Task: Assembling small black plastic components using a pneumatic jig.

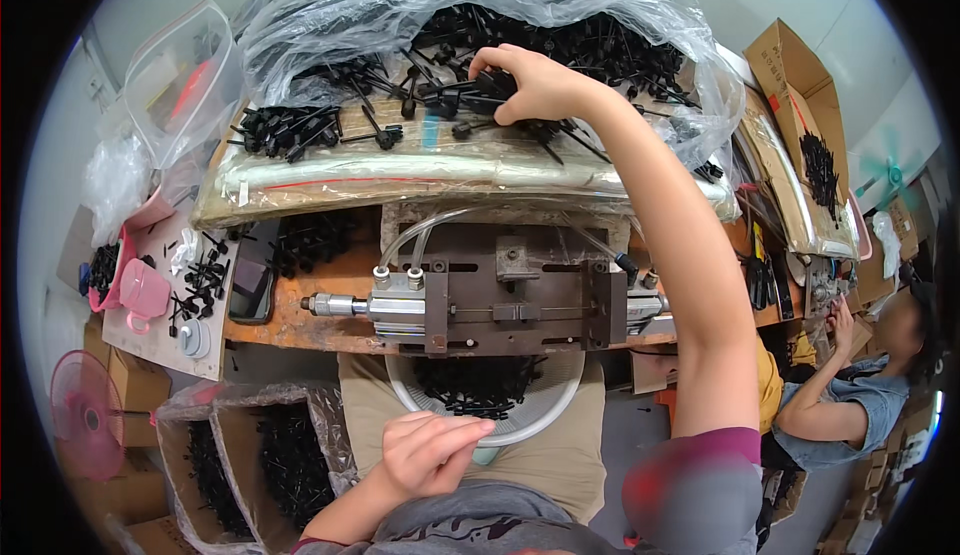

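At far left, a pink mug is standing on a pale counter. Lower down, a divided box is holding black parts. The left hand is hovering at the near rim of a white basin, which is also containing black parts; its fingers are partly curling, and whether they are grasping anything I cannot tell. Beyond, a metal fixture is sitting mid-view. Above it, the right hand is reaching into the heaped black parts, its fingers curving around several; how firmly, I cannot tell. At right, a co-worker is handling something small.
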`<state>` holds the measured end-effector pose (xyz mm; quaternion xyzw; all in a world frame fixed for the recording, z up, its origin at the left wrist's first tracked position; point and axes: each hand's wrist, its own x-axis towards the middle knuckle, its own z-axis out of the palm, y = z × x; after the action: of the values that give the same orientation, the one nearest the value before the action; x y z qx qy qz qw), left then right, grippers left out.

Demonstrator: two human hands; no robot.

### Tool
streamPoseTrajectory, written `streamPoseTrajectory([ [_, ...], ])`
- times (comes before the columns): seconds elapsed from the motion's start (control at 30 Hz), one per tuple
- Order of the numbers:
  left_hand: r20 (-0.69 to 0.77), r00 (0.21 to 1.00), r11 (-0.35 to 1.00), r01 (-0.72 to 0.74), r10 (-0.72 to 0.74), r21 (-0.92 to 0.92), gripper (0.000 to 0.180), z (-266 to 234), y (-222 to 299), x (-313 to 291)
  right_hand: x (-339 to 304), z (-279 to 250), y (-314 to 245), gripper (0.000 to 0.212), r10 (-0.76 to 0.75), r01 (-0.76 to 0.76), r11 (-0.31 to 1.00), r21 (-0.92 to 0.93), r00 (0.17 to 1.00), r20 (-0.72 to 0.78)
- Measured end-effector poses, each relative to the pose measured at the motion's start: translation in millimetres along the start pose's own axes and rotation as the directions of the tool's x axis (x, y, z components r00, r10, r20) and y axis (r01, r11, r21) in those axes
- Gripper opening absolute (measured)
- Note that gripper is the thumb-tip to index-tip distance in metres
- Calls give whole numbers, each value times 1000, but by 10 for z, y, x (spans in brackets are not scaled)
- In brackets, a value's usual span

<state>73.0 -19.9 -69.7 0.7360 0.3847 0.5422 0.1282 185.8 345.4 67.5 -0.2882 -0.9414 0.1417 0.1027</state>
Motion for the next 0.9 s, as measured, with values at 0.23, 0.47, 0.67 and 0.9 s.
streamPoseTrajectory([
  [0.23, -22, 1000, 1000, 1, -1, 6, 32, 18, 0, 19, -440, -207, -138, 57, -72, 68, 997, -32, 990, -122],
  [0.47, -41, 999, 999, 1, -2, -35, 31, 83, 2, 76, -814, -13, -354, 28, 87, -161, 945, -284, 962, -258],
  [0.67, 24, 999, 999, -20, 21, -27, 33, 58, 40, 118, -850, -125, -311, 16, 195, -234, 969, -85, 927, -321],
  [0.9, -21, 1000, 997, 0, 2, 79, 33, -28, 23, 263, -1147, -430, -252, 27, 441, -237, 858, 455, 794, -419],
])
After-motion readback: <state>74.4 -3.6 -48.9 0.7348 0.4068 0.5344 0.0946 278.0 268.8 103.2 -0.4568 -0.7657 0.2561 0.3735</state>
